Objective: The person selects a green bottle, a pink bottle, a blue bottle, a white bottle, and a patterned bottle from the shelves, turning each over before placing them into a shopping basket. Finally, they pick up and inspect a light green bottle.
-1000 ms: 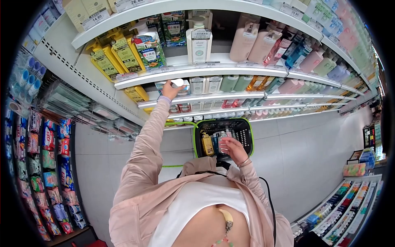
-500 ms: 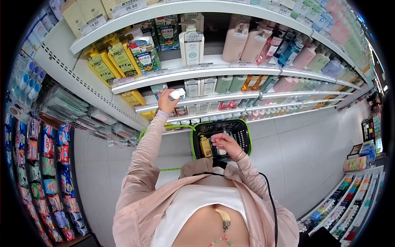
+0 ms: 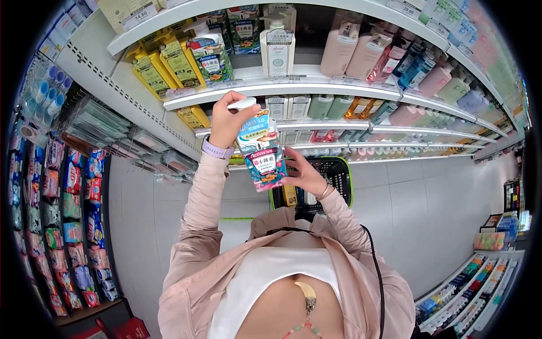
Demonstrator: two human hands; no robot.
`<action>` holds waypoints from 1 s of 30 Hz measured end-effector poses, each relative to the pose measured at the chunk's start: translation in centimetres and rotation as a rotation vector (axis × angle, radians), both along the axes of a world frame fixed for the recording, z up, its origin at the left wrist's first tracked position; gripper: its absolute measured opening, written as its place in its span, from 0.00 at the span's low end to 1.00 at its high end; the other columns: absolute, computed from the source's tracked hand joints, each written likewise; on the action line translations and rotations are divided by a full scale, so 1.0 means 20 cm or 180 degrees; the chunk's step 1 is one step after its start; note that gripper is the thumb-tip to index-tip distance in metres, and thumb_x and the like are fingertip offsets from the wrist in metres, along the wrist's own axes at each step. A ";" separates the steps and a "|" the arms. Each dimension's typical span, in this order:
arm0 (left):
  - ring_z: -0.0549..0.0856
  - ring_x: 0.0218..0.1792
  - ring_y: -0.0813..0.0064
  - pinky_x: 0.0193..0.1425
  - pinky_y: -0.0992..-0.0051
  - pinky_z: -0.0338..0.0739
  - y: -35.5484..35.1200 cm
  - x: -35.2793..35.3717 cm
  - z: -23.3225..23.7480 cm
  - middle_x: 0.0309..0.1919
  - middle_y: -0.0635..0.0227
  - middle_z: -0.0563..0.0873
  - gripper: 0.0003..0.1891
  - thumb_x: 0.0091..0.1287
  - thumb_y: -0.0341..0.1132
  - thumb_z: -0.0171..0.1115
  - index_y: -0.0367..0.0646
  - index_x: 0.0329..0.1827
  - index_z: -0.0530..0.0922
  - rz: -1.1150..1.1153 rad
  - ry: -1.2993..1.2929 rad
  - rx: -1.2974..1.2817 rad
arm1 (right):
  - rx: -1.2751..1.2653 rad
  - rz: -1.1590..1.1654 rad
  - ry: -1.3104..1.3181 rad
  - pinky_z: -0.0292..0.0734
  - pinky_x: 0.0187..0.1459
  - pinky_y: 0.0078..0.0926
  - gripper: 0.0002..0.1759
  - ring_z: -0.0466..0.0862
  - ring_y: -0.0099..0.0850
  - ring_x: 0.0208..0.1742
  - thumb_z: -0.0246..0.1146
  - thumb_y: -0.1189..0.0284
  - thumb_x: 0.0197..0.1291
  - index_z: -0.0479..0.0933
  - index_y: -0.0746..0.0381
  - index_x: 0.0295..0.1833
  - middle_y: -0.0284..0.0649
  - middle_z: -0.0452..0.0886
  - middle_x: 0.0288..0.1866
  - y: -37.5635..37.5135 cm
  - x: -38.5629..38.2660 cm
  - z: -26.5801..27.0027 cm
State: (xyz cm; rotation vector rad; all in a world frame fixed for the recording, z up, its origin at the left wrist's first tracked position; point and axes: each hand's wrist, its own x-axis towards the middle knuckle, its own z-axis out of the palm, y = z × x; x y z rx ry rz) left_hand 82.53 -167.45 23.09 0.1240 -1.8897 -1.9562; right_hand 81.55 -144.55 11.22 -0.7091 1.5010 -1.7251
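My left hand (image 3: 226, 121) grips the white pump top of a colourful bottle (image 3: 261, 152) printed in blue, teal and red. I hold it up in front of the shelves. My right hand (image 3: 305, 172) supports the bottle's lower end from the right. Behind and below the bottle sits a black shopping basket with a green rim (image 3: 345, 175); a yellow bottle (image 3: 290, 195) and other items lie in it. A lilac band is on my left wrist.
White store shelves (image 3: 293, 86) carry yellow bottles (image 3: 164, 65), a white pump bottle (image 3: 278, 48), pink and green bottles to the right. Hanging packets (image 3: 73, 198) fill a rack at left. Grey tiled floor (image 3: 418, 209) lies beyond; another display stands at lower right.
My left hand pulled the colourful bottle off the lower shelf and brought it closer. My right hand rose from the basket and took hold of the bottle's bottom.
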 end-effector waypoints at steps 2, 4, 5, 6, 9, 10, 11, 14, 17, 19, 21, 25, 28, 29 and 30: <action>0.80 0.26 0.83 0.28 0.85 0.74 0.04 0.03 0.04 0.27 0.66 0.81 0.12 0.52 0.31 0.68 0.37 0.32 0.72 -0.0208 -0.0075 0.0598 | -0.0277 0.0230 -0.0166 0.67 0.56 0.29 0.47 0.64 0.33 0.64 0.71 0.70 0.45 0.50 0.65 0.67 0.45 0.60 0.65 0.01 0.06 0.01; 0.81 0.25 0.82 0.27 0.84 0.74 0.10 0.03 0.05 0.27 0.65 0.82 0.11 0.53 0.31 0.67 0.37 0.33 0.73 -0.0255 -0.0261 0.1127 | -0.0339 0.0233 -0.0499 0.68 0.55 0.26 0.44 0.67 0.30 0.60 0.70 0.71 0.46 0.53 0.67 0.65 0.43 0.65 0.61 0.03 0.13 0.09; 0.81 0.26 0.82 0.27 0.84 0.74 0.12 0.02 0.03 0.27 0.66 0.82 0.11 0.54 0.32 0.67 0.38 0.33 0.74 -0.0259 -0.0374 0.1138 | -0.0418 0.0209 -0.0804 0.69 0.54 0.24 0.41 0.71 0.27 0.56 0.70 0.72 0.46 0.56 0.68 0.63 0.40 0.70 0.57 0.04 0.16 0.11; 0.81 0.26 0.82 0.27 0.83 0.74 0.12 0.01 0.01 0.28 0.67 0.82 0.11 0.55 0.33 0.67 0.38 0.33 0.74 -0.0270 -0.0474 0.1141 | -0.0407 0.0225 -0.0811 0.69 0.54 0.24 0.41 0.71 0.27 0.56 0.70 0.72 0.46 0.56 0.68 0.63 0.40 0.70 0.57 0.05 0.19 0.10; 0.82 0.28 0.80 0.30 0.82 0.76 0.13 -0.02 -0.10 0.28 0.67 0.82 0.11 0.57 0.37 0.65 0.40 0.34 0.75 -0.0356 -0.0747 0.1475 | -0.0425 -0.0235 -0.0740 0.71 0.51 0.22 0.32 0.75 0.24 0.48 0.67 0.74 0.48 0.63 0.70 0.58 0.39 0.75 0.50 0.08 0.24 0.06; 0.82 0.28 0.80 0.30 0.82 0.76 0.14 -0.02 -0.13 0.28 0.67 0.82 0.11 0.57 0.37 0.65 0.40 0.34 0.75 -0.0363 -0.0751 0.1473 | -0.0426 -0.0243 -0.0741 0.71 0.51 0.22 0.32 0.75 0.24 0.48 0.67 0.74 0.48 0.63 0.70 0.58 0.39 0.75 0.50 0.11 0.25 0.04; 0.83 0.30 0.78 0.33 0.80 0.77 0.17 0.00 -0.15 0.30 0.65 0.82 0.12 0.59 0.39 0.63 0.40 0.36 0.76 -0.0415 -0.0835 0.1873 | -0.0432 -0.0249 -0.0889 0.72 0.50 0.22 0.31 0.76 0.24 0.47 0.66 0.74 0.49 0.63 0.70 0.58 0.39 0.75 0.49 0.12 0.26 0.06; 0.83 0.37 0.73 0.42 0.76 0.79 0.23 0.03 -0.31 0.38 0.61 0.82 0.19 0.64 0.47 0.55 0.39 0.46 0.74 -0.0650 -0.0832 0.2813 | -0.0463 -0.0310 -0.1139 0.73 0.50 0.23 0.28 0.77 0.24 0.46 0.63 0.75 0.51 0.64 0.70 0.58 0.40 0.76 0.48 0.16 0.30 0.06; 0.81 0.46 0.71 0.50 0.72 0.76 0.35 0.10 -0.40 0.47 0.59 0.80 0.26 0.67 0.54 0.45 0.39 0.55 0.69 -0.0947 -0.0464 0.2933 | -0.0652 -0.0476 -0.1424 0.72 0.51 0.23 0.27 0.77 0.24 0.47 0.61 0.76 0.53 0.63 0.70 0.58 0.40 0.76 0.49 0.18 0.31 0.04; 0.78 0.51 0.62 0.53 0.66 0.74 0.45 0.16 -0.43 0.53 0.53 0.75 0.34 0.66 0.60 0.38 0.39 0.62 0.62 -0.1371 -0.0580 0.3094 | -0.0712 -0.0580 -0.1457 0.72 0.51 0.23 0.27 0.76 0.24 0.48 0.61 0.76 0.53 0.63 0.69 0.58 0.40 0.75 0.49 0.19 0.31 0.03; 0.75 0.54 0.56 0.56 0.61 0.73 0.54 0.22 -0.44 0.56 0.49 0.71 0.39 0.64 0.64 0.34 0.38 0.65 0.58 -0.1658 -0.0611 0.3156 | -0.0796 -0.0669 -0.1558 0.72 0.51 0.23 0.26 0.76 0.25 0.49 0.61 0.77 0.53 0.63 0.69 0.58 0.41 0.75 0.50 0.21 0.29 0.07; 0.73 0.57 0.53 0.58 0.59 0.70 0.63 0.30 -0.49 0.59 0.48 0.68 0.45 0.59 0.70 0.32 0.40 0.67 0.55 -0.1874 -0.0409 0.3604 | -0.0766 -0.0646 -0.1486 0.72 0.51 0.23 0.27 0.76 0.25 0.48 0.62 0.76 0.53 0.62 0.69 0.59 0.40 0.74 0.50 0.24 0.29 0.04; 0.73 0.57 0.57 0.58 0.59 0.71 0.61 0.31 -0.58 0.60 0.50 0.68 0.45 0.59 0.71 0.30 0.40 0.67 0.55 -0.1821 -0.0329 0.3622 | -0.0673 -0.0603 -0.1385 0.72 0.51 0.23 0.28 0.76 0.25 0.48 0.62 0.76 0.53 0.61 0.69 0.59 0.40 0.74 0.50 0.23 0.29 0.01; 0.73 0.57 0.57 0.58 0.59 0.71 0.61 0.32 -0.58 0.60 0.51 0.67 0.45 0.59 0.71 0.30 0.40 0.67 0.55 -0.1817 -0.0318 0.3682 | -0.0643 -0.0543 -0.1370 0.71 0.52 0.23 0.29 0.76 0.25 0.49 0.62 0.75 0.53 0.61 0.69 0.60 0.41 0.74 0.50 0.23 0.29 0.02; 0.73 0.56 0.57 0.58 0.59 0.71 0.61 0.32 -0.58 0.60 0.51 0.67 0.45 0.59 0.71 0.30 0.41 0.67 0.55 -0.1810 -0.0315 0.3748 | -0.0629 -0.0496 -0.1371 0.71 0.52 0.23 0.29 0.76 0.25 0.49 0.62 0.75 0.53 0.61 0.69 0.60 0.41 0.74 0.50 0.23 0.28 0.03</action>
